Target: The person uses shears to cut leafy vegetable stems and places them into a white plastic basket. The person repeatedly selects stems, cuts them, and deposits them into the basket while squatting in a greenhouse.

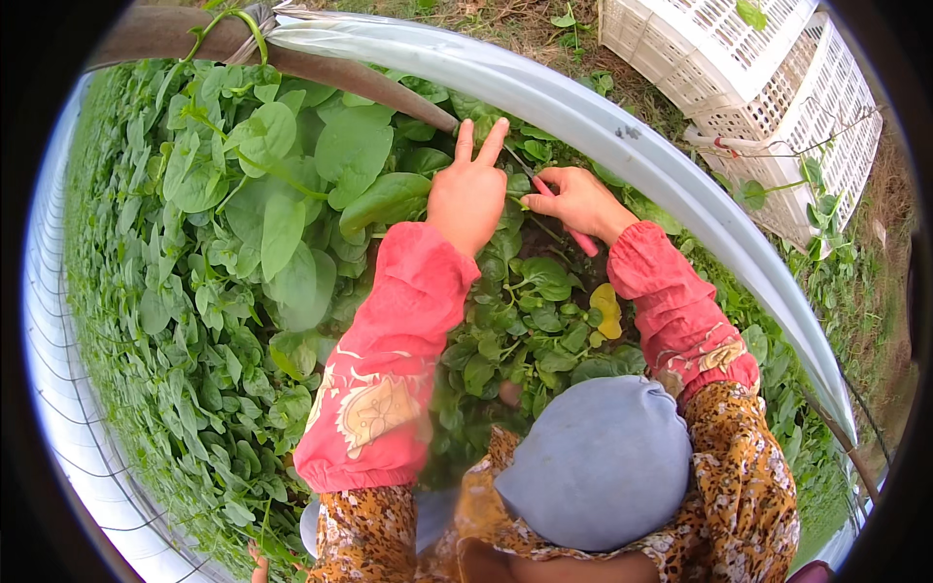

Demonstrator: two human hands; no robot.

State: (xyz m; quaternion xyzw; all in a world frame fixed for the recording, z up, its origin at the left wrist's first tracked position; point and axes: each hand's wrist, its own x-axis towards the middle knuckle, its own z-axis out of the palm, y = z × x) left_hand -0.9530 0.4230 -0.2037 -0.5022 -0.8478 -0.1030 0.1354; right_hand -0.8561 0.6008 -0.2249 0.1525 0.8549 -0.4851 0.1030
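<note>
Broad-leaved green plants [539,280] grow thickly below and around both hands. My left hand [470,189] reaches forward among the leaves, back of the hand up, with two fingers stretched out and apart; its other fingers are hidden beneath, so its hold cannot be told. Close to its right, my right hand [579,200] grips a knife with a pink handle [584,242]. The thin blade [519,162] points up and left, towards the leaves by my left fingertips. A green stem tip shows at my right thumb. A yellow leaf [606,311] lies below my right hand.
Clear plastic sheeting [678,175] arches over the bed's right side, bunched near a brown pole [364,87]. White perforated plastic crates [787,157] stand on the ground beyond it. Dense leafy plants fill the left side. Part of another person's hand [258,562] shows at the lower left.
</note>
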